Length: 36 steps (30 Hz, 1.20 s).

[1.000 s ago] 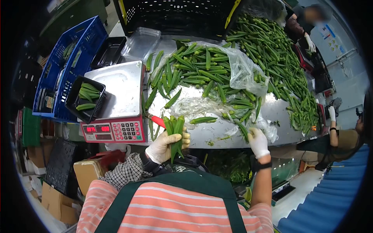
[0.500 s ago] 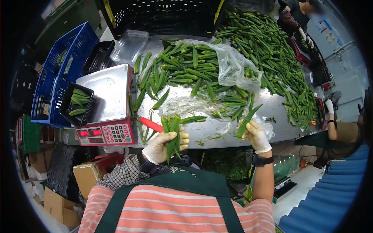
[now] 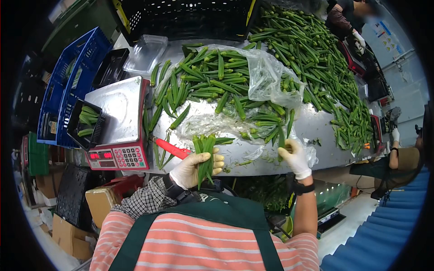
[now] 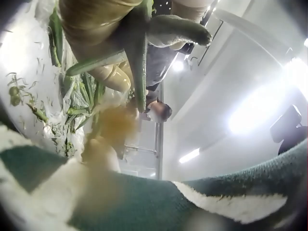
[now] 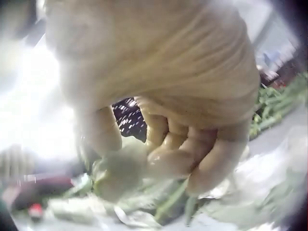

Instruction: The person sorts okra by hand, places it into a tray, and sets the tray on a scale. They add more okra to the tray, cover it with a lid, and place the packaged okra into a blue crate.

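Note:
My left hand (image 3: pixel 194 169), in a pale glove, grips several green okra pods (image 3: pixel 205 151), held upright in front of my apron. In the left wrist view the pods (image 4: pixel 138 62) stick out between the gloved fingers. Over the table's front edge, my gloved right hand (image 3: pixel 296 159) pinches a single okra pod (image 3: pixel 281 137) between thumb and fingers; in the right wrist view the hand (image 5: pixel 159 72) has curled fingers, with the pod blurred. Loose okra (image 3: pixel 221 83) lies heaped on the table (image 3: pixel 203 110) beyond both hands, partly under clear plastic film (image 3: pixel 271 83).
A red-handled tool (image 3: pixel 172 148) lies left of my left hand. Beside it stands a scale (image 3: pixel 113 108) with a black tray (image 3: pixel 86 124) holding some okra. A blue crate (image 3: pixel 68 90) is farther left, a black crate (image 3: pixel 181 20) behind. Other people work at the right.
My right hand took a pod near the heap's front, raised and tilted it, and now holds it more upright. The view shifted right slightly; my left hand keeps its bunch.

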{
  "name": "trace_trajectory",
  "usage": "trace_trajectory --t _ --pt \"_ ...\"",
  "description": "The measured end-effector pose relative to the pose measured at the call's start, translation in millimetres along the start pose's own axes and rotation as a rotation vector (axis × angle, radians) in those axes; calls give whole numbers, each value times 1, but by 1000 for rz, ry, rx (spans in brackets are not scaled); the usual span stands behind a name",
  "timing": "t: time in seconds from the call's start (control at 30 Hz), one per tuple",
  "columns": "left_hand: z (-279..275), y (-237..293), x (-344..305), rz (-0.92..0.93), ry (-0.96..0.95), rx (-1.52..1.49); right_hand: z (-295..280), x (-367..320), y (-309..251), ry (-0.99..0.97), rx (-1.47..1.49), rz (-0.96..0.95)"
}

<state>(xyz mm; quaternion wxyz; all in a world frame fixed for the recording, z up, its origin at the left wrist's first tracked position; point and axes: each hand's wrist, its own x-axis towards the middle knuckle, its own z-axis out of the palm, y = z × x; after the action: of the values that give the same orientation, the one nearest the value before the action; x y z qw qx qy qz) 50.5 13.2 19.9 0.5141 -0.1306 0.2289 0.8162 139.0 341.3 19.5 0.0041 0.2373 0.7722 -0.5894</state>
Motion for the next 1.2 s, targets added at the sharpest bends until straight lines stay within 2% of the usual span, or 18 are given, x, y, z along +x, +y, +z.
trace_trajectory --t 0.07,0.17,0.23,0.3,0.37,0.43,0.5,0.6,0.63,0.73,0.77,0.8,0.83,0.9,1.03,1.1,1.17,1.2 --pt "3 -2 8 -12 -29 -12 8 12 16 44 -667 -51" --pt "7 1 12 9 -59 26 6 9 -4 28 -826 -171" --pt "6 2 12 20 -42 26 15 0 -28 -17 -676 -230" --pt "18 4 17 123 -135 164 27 -3 -61 -194 -907 -555" --pt "29 4 21 179 -171 290 45 -3 -79 -370 -955 -673" --pt "32 2 25 248 -159 553 62 -3 -102 -510 -798 -733" --pt "29 1 24 168 -146 570 74 9 -108 -583 -634 -822" --pt "17 1 21 27 -100 219 79 49 -101 -645 -291 -766" --pt "13 1 20 32 -97 218 72 69 -103 -633 -279 -498" --pt "4 -1 16 95 17 111 23 140 -88 -275 -775 -400" --pt "6 1 16 100 21 108 -6 157 -82 -71 -511 -385" --pt "8 1 15 122 21 101 -38 163 -99 134 -639 -482" --pt "9 -1 13 139 24 92 -70 167 -110 133 -497 -327" --pt "7 1 14 155 14 89 -123 195 -72 371 -78 -202" --pt "5 -3 14 172 10 80 -135 186 -47 247 -70 -200" --pt "5 -1 16 167 3 72 -114 171 -45 180 -540 -562" --pt "7 0 18 176 -47 57 -79 157 -34 107 -688 -532" --pt "9 -1 19 170 -52 59 -57 146 -37 64 -763 -384"
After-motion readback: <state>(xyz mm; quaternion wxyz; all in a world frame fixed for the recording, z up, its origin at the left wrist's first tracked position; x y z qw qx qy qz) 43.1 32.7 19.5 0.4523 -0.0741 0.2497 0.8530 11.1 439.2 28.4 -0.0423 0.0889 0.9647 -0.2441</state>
